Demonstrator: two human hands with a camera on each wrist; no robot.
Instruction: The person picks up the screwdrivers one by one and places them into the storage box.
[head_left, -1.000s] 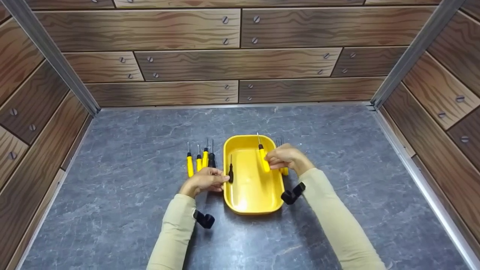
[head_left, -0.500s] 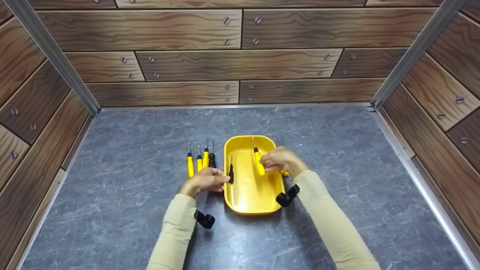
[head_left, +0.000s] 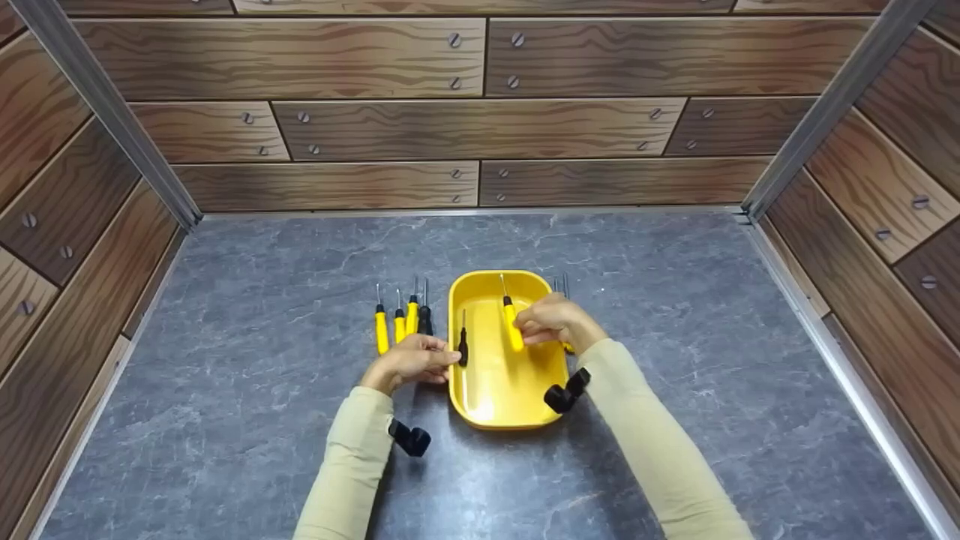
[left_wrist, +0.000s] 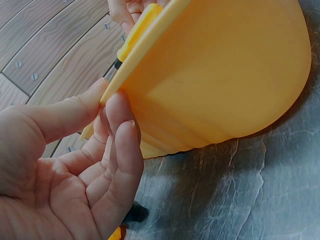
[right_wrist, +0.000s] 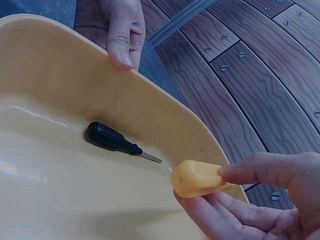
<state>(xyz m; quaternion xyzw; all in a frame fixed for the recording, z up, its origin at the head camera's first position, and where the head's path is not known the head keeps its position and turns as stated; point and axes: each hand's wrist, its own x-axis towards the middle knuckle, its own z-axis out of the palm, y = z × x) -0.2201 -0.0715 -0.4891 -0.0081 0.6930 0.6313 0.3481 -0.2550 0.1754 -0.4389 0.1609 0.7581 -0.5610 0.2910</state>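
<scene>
Tray (head_left: 491,379) pinched at rim by left hand (head_left: 409,361) | right hand (head_left: 556,321) grips yellow-handled tool (head_left: 512,328), partly hiding tools (head_left: 568,348) beyond

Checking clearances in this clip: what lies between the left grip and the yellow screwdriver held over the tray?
The head view shows a black screwdriver lying inside the tray between them, then the tray's bare floor.

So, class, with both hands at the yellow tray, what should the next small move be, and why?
Probably the right hand should lower its yellow-handled screwdriver into the yellow tray and release it: it is held over the tray's open inside, a black screwdriver already lies in there, and the left hand grips the tray's edge.
</scene>
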